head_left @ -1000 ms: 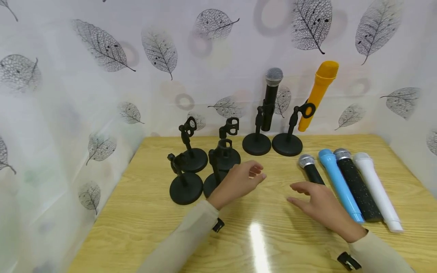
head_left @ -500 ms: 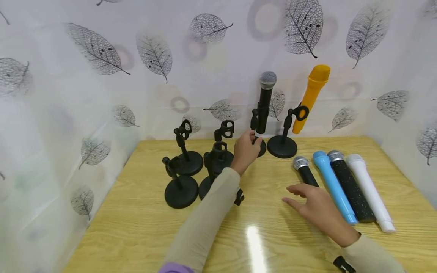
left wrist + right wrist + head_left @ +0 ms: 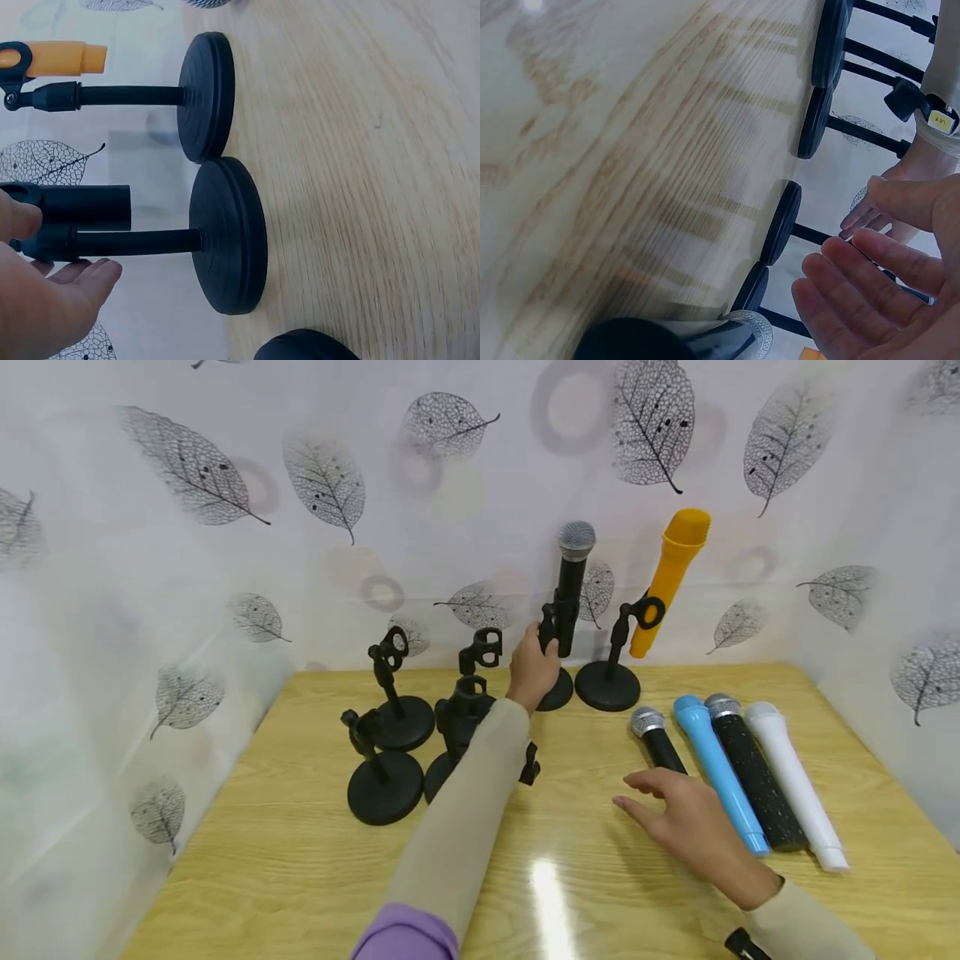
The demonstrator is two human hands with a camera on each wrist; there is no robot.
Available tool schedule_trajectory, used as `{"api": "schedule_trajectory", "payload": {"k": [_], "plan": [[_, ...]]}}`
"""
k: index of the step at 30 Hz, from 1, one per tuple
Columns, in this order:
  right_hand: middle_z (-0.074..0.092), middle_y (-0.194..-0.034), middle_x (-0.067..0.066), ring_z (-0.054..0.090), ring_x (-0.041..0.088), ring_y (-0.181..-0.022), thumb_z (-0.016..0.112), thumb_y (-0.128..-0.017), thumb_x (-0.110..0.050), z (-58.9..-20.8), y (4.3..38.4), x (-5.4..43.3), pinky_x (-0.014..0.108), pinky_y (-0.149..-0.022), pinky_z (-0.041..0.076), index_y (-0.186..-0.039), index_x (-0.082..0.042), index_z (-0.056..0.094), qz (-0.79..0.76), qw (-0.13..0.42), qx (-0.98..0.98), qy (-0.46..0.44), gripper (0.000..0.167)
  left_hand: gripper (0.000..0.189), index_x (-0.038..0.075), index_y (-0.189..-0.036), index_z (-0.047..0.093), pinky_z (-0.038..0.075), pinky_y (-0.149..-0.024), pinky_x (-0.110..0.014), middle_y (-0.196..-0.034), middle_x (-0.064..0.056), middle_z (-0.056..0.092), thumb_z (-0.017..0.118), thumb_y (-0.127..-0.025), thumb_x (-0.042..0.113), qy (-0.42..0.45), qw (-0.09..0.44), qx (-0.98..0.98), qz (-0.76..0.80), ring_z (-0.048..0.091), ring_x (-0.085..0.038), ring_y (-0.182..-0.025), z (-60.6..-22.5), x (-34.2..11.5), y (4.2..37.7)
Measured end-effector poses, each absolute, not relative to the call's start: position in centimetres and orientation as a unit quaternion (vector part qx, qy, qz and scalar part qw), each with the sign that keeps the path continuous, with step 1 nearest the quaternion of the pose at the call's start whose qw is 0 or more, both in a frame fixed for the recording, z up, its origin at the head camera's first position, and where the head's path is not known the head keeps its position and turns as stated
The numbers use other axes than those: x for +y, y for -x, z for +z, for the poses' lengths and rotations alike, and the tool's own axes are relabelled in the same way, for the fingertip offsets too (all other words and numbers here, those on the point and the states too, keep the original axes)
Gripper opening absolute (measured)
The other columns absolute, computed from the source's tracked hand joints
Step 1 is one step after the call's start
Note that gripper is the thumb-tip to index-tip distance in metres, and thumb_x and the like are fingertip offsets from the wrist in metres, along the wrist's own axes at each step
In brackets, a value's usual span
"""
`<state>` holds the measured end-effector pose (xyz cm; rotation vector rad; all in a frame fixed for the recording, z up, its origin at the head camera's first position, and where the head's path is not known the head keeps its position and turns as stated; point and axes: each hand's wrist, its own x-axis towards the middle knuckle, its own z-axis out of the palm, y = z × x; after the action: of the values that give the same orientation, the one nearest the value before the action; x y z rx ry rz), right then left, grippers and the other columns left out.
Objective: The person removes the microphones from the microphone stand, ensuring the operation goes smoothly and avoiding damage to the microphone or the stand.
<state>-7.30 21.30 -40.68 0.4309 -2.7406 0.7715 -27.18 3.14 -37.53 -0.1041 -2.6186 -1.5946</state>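
Note:
My left hand (image 3: 534, 670) is at the stem of a black microphone stand (image 3: 229, 236), just below its clip. In the left wrist view the thumb lies on one side of the stand's upper joint and the fingers curl round the other. That stand bears a black microphone with a silver mesh head (image 3: 576, 541), upright. Beside it, an orange microphone (image 3: 670, 581) leans in the clip of another stand (image 3: 608, 685). My right hand (image 3: 693, 818) hovers over the table with fingers spread and nothing in them. Close by it lies a small black microphone (image 3: 660, 743), partly hidden by the hand.
Several vacant black stands (image 3: 386, 787) cluster left of centre, some hidden behind my left forearm. On the right lie a blue microphone (image 3: 722, 772), a speckled black microphone (image 3: 757, 777) and a white microphone (image 3: 798, 785). A leaf-print curtain (image 3: 465, 510) backs the wooden table (image 3: 300, 877).
My left hand has moved away from near the vacant stands, forward to the stand with the black microphone, and up its stem. The right hand keeps its place. The head view has shifted slightly.

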Motion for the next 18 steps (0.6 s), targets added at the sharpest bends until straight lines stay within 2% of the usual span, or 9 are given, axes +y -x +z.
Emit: {"api": "schedule_trajectory", "payload": {"k": [5, 12, 18], "plan": [[0.075, -0.100, 0.008, 0.072, 0.026, -0.082, 0.084, -0.086, -0.022, -40.78, 7.32, 21.36, 0.046, -0.069, 0.059, -0.104, -0.005, 0.077, 0.266, 0.123, -0.945, -0.147, 0.026, 0.053, 0.013, -0.158, 0.033, 0.040, -0.112, -0.048, -0.155, -0.010, 0.044, 0.049, -0.109, 0.028, 0.035, 0.023, -0.848, -0.528, 0.046, -0.029, -0.139, -37.51, 3.05, 27.48], [0.076, -0.099, 0.008, 0.072, 0.026, -0.082, 0.083, -0.087, -0.022, -40.76, 7.40, 21.30, 0.046, -0.070, 0.058, -0.103, -0.005, 0.077, 0.264, 0.119, -0.946, -0.142, 0.025, 0.048, 0.010, -0.145, 0.045, 0.047, -0.103, -0.045, -0.134, -0.013, 0.061, 0.057, -0.106, 0.033, 0.019, 0.045, -0.851, -0.523, 0.059, -0.029, -0.120, -37.44, 3.23, 27.48], [0.076, -0.098, 0.009, 0.072, 0.028, -0.084, 0.082, -0.088, -0.022, -40.76, 7.38, 21.36, 0.048, -0.072, 0.058, -0.103, -0.003, 0.077, 0.268, 0.114, -0.946, -0.138, 0.025, 0.041, 0.013, -0.140, 0.048, 0.049, -0.096, -0.045, -0.129, -0.012, 0.063, 0.055, -0.106, 0.035, 0.031, 0.043, -0.873, -0.485, 0.061, -0.029, -0.113, -37.42, 3.20, 27.18]]}}
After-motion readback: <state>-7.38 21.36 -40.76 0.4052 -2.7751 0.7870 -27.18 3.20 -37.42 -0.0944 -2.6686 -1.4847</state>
